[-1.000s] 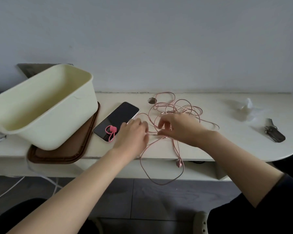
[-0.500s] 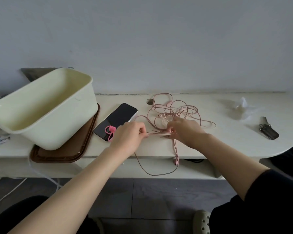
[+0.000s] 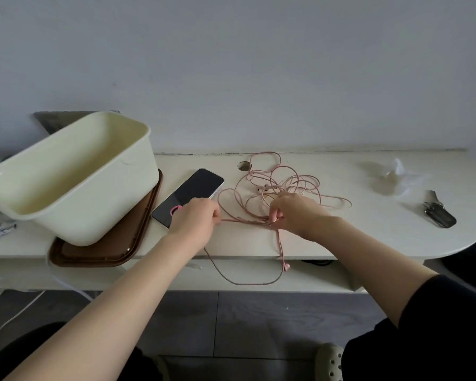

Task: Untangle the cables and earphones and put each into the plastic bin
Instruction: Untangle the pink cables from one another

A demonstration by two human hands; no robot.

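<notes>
the pink tangle of cables (image 3: 280, 185) lies on the surface (image 3: 368, 237) right of centre, its loops heaped toward the wall, with one long loop and a small pink end piece (image 3: 286, 266) hanging over the front edge. i can't tell which strands are earphones and which are plain cable — they all share the same pink. my right hand (image 3: 294, 213) has its grip closed on a bunch of strands at the near side of the heap, which i read as an anchor so the pile doesn't drag. my left hand (image 3: 197, 218) pinches a strand or two with a narrow grip, and the short stretch between the two hands runs nearly straight, so i judge it is being pulled taut to show where it crosses the rest. the plastic bin (image 3: 74, 185) sits well to the left, tipped with its opening toward me on a brown tray (image 3: 107, 254), and looks empty — handy for dropping in each freed piece, none yet. a phone (image 3: 193, 192) lies between bin and tangle, partly under my left hand, with something pink (image 3: 175, 209) on its screen. keys (image 3: 438, 213) and crumpled clear plastic (image 3: 393, 176) lie far right, clear of the work.
</notes>
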